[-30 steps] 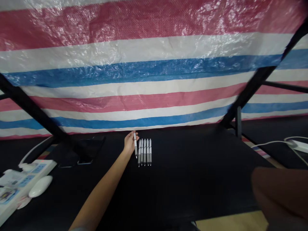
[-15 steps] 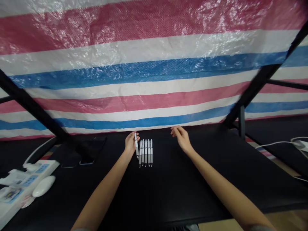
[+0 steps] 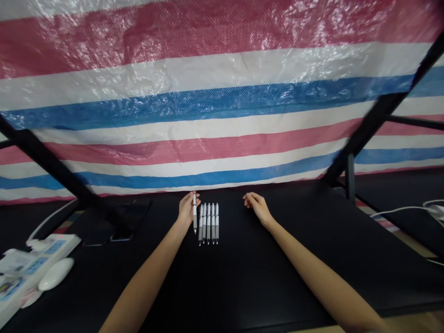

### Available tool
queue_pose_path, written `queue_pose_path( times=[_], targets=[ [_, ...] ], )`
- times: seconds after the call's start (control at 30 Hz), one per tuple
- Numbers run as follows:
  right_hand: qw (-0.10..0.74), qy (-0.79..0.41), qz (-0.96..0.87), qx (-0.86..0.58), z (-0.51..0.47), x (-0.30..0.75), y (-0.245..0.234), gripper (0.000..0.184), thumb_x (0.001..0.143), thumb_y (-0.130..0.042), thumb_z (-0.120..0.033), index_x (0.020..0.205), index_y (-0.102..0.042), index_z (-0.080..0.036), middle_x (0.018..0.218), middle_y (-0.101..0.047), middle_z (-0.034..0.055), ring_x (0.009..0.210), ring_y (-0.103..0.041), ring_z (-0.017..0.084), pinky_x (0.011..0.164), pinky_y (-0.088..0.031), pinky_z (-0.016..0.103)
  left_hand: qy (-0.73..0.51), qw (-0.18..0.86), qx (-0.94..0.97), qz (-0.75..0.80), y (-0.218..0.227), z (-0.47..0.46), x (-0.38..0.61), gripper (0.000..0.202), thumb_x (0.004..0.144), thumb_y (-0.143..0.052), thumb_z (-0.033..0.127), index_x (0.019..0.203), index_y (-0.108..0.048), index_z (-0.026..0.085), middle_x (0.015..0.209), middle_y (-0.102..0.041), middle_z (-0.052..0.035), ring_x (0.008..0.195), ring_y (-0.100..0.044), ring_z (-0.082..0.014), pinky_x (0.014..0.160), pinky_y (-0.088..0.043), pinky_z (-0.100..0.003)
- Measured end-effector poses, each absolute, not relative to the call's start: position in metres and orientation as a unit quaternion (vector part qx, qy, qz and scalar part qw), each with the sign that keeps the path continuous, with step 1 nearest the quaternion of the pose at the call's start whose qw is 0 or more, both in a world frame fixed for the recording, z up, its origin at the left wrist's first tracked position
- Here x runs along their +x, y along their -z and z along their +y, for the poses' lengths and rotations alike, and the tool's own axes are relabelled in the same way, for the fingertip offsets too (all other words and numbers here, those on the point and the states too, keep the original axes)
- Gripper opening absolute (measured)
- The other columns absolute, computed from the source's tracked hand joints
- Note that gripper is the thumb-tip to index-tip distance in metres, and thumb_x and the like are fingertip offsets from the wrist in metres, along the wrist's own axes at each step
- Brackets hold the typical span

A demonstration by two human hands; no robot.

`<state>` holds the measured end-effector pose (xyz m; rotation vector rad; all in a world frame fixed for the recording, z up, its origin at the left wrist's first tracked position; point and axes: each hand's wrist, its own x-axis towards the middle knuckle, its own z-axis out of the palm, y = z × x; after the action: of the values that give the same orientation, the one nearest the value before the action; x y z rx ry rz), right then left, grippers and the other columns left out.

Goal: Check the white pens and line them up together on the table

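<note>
My left hand [image 3: 186,209] is closed on a white and grey pen [image 3: 194,217], held upright-ish just left of a row of several matching pens [image 3: 208,223] lying side by side on the black table [image 3: 263,268]. My right hand [image 3: 255,206] rests on the table to the right of the row, fingers loosely apart and curled, holding nothing.
A white power strip [image 3: 24,266] with a white mouse [image 3: 55,274] beside it sits at the left edge. Two dark phones [image 3: 120,222] lie left of my left hand. Black frame bars [image 3: 45,162] cross in front of a striped tarp [image 3: 222,92]. White cables [image 3: 402,210] run at right.
My right arm came into view and my right hand settled on the table right of the pens. My left hand keeps the pen beside the row.
</note>
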<state>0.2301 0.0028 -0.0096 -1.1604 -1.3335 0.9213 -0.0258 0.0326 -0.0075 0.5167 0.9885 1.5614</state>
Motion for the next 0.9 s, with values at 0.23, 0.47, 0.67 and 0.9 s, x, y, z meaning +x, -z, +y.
queue_pose_path(
  times=[0.23, 0.47, 0.67, 0.9],
  targets=[
    [0.542, -0.394, -0.558, -0.489, 0.0046, 0.2317, 0.0122, 0.045, 0.075, -0.051, -0.061, 0.07, -0.06, -0.018, 0.057, -0.053, 0.0002, 0.051, -0.048, 0.012, 0.053, -0.039, 0.027, -0.668, 0.577, 0.222, 0.415, 0.0112, 0.034, -0.026, 0.008, 0.075, -0.066, 0.017, 0.071, -0.061, 0.011, 0.065, -0.064, -0.0046, 0.048, -0.054, -0.0071, 0.056, -0.049, -0.023],
    [0.543, -0.396, -0.558, -0.487, 0.0045, 0.2307, 0.0119, 0.046, 0.075, -0.05, -0.062, 0.07, -0.06, -0.018, 0.057, -0.053, 0.0003, 0.052, -0.047, 0.013, 0.053, -0.039, 0.027, -0.67, 0.574, 0.231, 0.41, 0.0072, 0.0316, -0.0238, 0.009, 0.074, -0.067, 0.02, 0.076, -0.063, 0.012, 0.064, -0.063, -0.003, 0.048, -0.054, -0.0067, 0.057, -0.051, -0.023],
    [0.545, -0.4, -0.554, -0.485, 0.0041, 0.2301, 0.0122, 0.045, 0.075, -0.051, -0.061, 0.071, -0.06, -0.017, 0.056, -0.053, 0.0002, 0.052, -0.047, 0.012, 0.053, -0.038, 0.027, -0.662, 0.566, 0.259, 0.417, 0.0054, 0.0294, -0.0221, 0.012, 0.074, -0.068, 0.021, 0.076, -0.063, 0.011, 0.065, -0.063, -0.0034, 0.046, -0.053, -0.0061, 0.055, -0.051, -0.023],
    [0.545, -0.406, -0.553, -0.483, 0.0064, 0.2307, 0.0147, 0.046, 0.074, -0.052, -0.061, 0.07, -0.06, -0.017, 0.056, -0.052, -0.0001, 0.052, -0.047, 0.012, 0.053, -0.037, 0.026, -0.661, 0.565, 0.287, 0.402, 0.0084, 0.0289, -0.0207, 0.018, 0.07, -0.071, 0.024, 0.075, -0.061, 0.011, 0.063, -0.063, -0.0026, 0.046, -0.053, -0.0064, 0.051, -0.05, -0.021]
  ],
)
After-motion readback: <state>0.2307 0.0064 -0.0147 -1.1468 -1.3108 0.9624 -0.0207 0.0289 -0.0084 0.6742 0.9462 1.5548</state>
